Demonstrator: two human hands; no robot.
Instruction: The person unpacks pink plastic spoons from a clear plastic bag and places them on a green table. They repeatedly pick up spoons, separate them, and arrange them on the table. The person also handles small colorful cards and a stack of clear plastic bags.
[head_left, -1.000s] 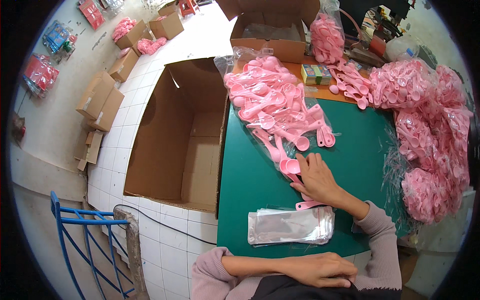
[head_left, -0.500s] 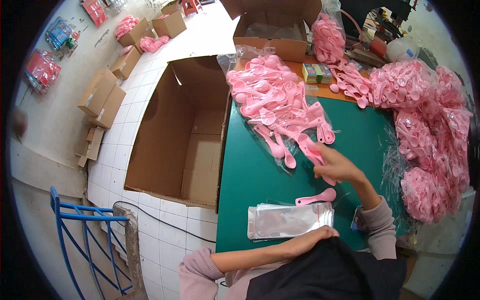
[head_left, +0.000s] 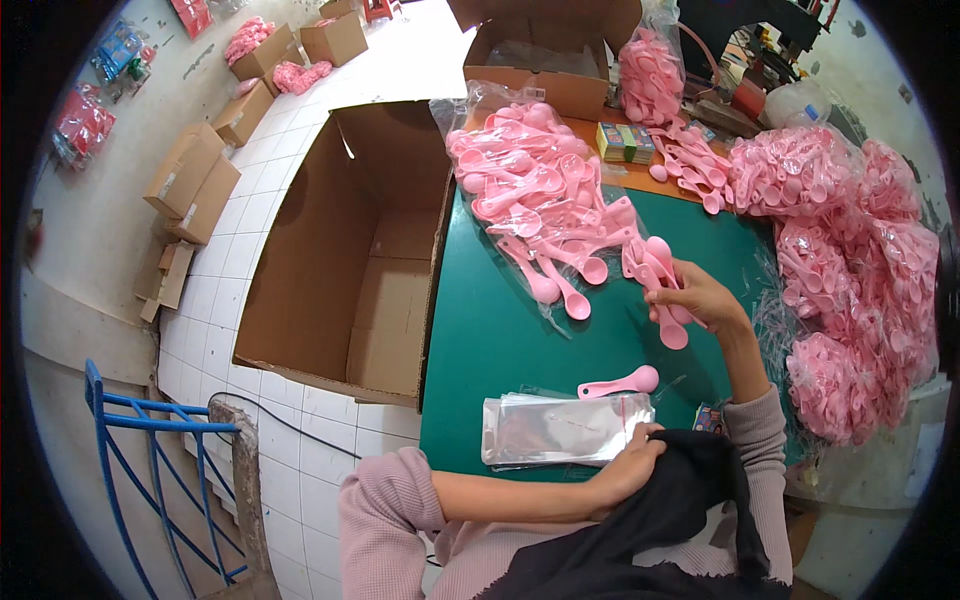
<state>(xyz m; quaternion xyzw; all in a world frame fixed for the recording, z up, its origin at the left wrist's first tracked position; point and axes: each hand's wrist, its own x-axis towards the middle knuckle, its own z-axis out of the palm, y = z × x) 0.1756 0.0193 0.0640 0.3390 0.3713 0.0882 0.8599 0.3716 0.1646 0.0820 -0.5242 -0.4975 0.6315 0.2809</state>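
Note:
My right hand (head_left: pixel 705 295) is closed round several pink measuring spoons (head_left: pixel 668 325), held above the green table beside a spread-open clear bag of loose pink spoons (head_left: pixel 540 185). Lower down, my left hand (head_left: pixel 630 468) grips a bunched fold of black cloth (head_left: pixel 690 465) at the table's near edge; its fingertips are partly hidden. Just beyond that hand lies a stack of clear plastic sleeves (head_left: pixel 550 430). A single pink measuring spoon (head_left: pixel 622 382) rests on the table behind the sleeves.
A large open carton (head_left: pixel 390 235) stands against the left side of the green table (head_left: pixel 480 350). Filled bags of pink spoons (head_left: pixel 840 380) crowd the right edge. Farther back are a card stack (head_left: pixel 625 143) and another open box (head_left: pixel 540 90). A blue metal rail (head_left: pixel 165 425) is at lower left.
My right hand has moved right and slightly up, away from the bag's mouth, with the spoons in it. The black cloth is lifted and bunched more at my left hand.

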